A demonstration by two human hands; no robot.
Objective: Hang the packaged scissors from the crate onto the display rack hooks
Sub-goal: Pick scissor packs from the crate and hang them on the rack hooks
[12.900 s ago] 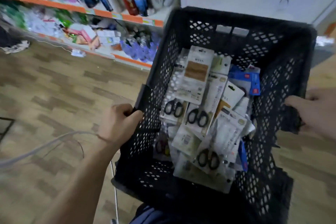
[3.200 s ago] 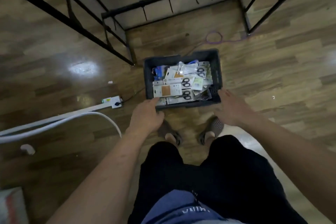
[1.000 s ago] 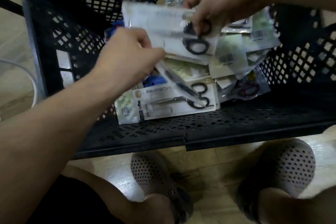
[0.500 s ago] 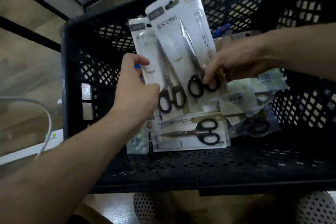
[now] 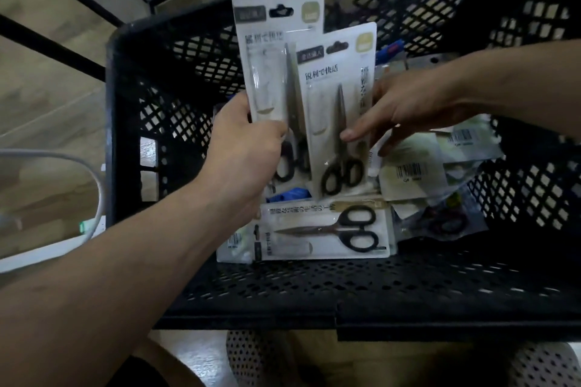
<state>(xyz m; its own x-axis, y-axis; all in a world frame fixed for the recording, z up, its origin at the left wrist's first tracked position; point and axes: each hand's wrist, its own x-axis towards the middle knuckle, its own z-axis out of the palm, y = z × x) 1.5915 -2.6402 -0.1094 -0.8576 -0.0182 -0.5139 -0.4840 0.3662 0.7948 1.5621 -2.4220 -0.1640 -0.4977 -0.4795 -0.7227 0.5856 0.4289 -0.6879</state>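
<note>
The left hand is reaching in from the lower left of the frame and gripping the taller pack of scissors by its lower part, thumb curled across the front and fingers wrapped behind. It is holding the pack upright at the centre of the frame, above the black crate. The right hand is coming in from the right edge and holding the second pack of scissors, which is overlapping the right side of the taller one and sitting a little lower. Its thumb is pressing on the front near the blades, and it appears to be pinching the pack against fingers behind it, though the card is hiding most of them. Just below both, a flat pack is lying face up in the crate with its black handles pointing right. To the right of it, loose packs with barcodes are piling against the mesh wall. Black rack bars are crossing the upper left corner over the wooden floor, and a white cable is curving along the left edge. Perforated shoes are showing at the bottom edge.
</note>
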